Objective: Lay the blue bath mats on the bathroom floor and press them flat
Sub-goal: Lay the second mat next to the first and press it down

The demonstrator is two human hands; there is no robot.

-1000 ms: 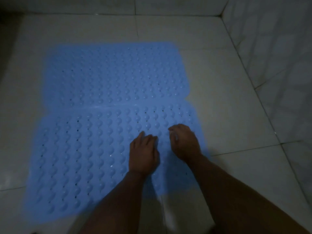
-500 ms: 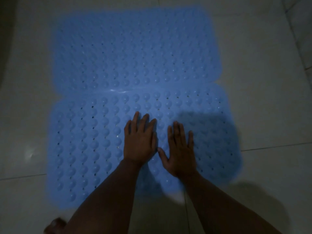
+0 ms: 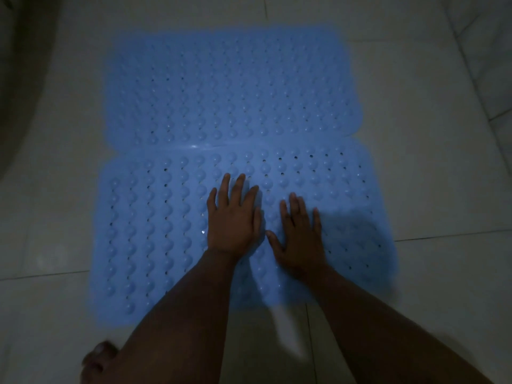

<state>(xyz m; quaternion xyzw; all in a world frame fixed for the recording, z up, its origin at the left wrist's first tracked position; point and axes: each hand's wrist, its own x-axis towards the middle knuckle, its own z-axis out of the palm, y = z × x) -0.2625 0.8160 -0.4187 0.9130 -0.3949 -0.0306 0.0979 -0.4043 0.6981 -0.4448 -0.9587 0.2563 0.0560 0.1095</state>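
Observation:
Two blue bumpy bath mats lie side by side on the pale tiled floor, their long edges meeting along a seam. The far mat (image 3: 230, 87) lies flat beyond the seam. The near mat (image 3: 155, 234) lies under both my hands. My left hand (image 3: 234, 217) presses flat on it with straight, spread fingers, a little left of the mat's middle. My right hand (image 3: 300, 234) lies palm down beside it, fingers straight, thumb pointing toward the left hand. The light is dim.
White floor tiles (image 3: 415, 176) surround the mats, with grout lines running across. A tiled wall (image 3: 490, 51) rises at the far right. A dark curved shape (image 3: 25, 79) borders the left edge. A bare foot (image 3: 97, 361) shows at the bottom left.
One second ago both hands had curled fingers on the near mat; they have since flattened out. The view moved closer and lower over the mats.

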